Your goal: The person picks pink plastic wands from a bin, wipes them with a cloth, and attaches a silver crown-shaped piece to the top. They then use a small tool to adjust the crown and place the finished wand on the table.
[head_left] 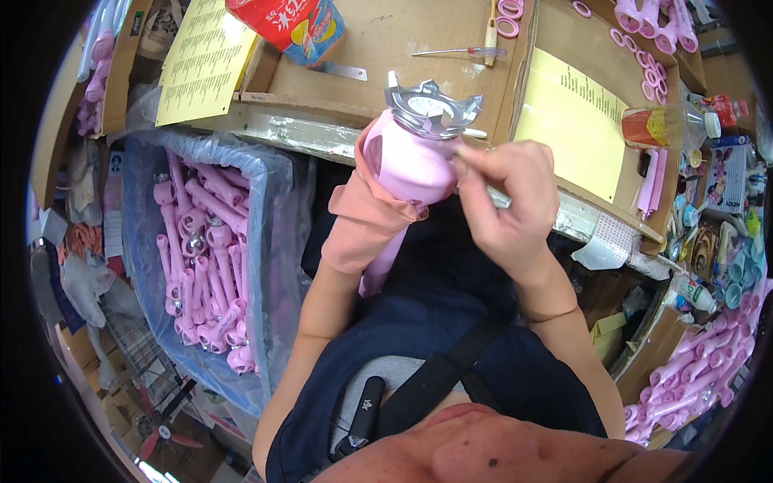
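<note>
A pink plastic wand (415, 165) with a bulbous head is held upright in front of my chest, its shaft running down toward me. A silver crown-shaped ring (432, 113) sits on top of the head. My left hand (366, 197), covered by a salmon-coloured cloth (351, 237), is closed around the wand's left side; the cloth hides its fingers. At the head's right side, my right hand (513, 197) pinches thumb and forefinger together against the pink surface. Whatever may be between those fingertips is too small to make out.
On my left stands a blue plastic-lined bin (270, 266) full of pink wand parts. Ahead, a cardboard-topped bench holds a screwdriver (459, 52), a red-and-blue packet (294, 28), yellow sheets (568, 125), pink rings (652, 76) and a bottle (664, 127). More pink parts (696, 362) lie at right.
</note>
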`<action>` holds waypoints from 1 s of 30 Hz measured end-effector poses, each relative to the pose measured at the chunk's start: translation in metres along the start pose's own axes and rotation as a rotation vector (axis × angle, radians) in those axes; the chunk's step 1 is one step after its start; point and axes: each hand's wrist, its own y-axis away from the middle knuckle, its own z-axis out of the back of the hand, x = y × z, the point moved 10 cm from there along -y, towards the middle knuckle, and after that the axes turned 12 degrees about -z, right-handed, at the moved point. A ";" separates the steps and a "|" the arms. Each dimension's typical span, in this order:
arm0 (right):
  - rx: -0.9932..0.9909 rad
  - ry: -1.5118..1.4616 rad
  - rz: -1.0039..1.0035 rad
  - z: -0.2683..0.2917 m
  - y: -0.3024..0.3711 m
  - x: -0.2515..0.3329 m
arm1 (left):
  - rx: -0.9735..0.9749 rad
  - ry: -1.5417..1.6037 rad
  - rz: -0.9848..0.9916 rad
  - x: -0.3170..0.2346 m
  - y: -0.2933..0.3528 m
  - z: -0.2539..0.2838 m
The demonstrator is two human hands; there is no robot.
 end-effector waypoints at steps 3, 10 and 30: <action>0.016 0.033 0.017 -0.002 -0.001 0.002 | -0.024 0.045 0.011 -0.001 0.002 0.000; 0.026 -0.007 0.000 0.000 -0.001 -0.001 | -0.032 -0.039 -0.118 -0.013 -0.003 -0.001; 0.034 0.013 0.001 0.001 -0.002 0.001 | 0.018 0.150 0.111 0.006 0.005 -0.006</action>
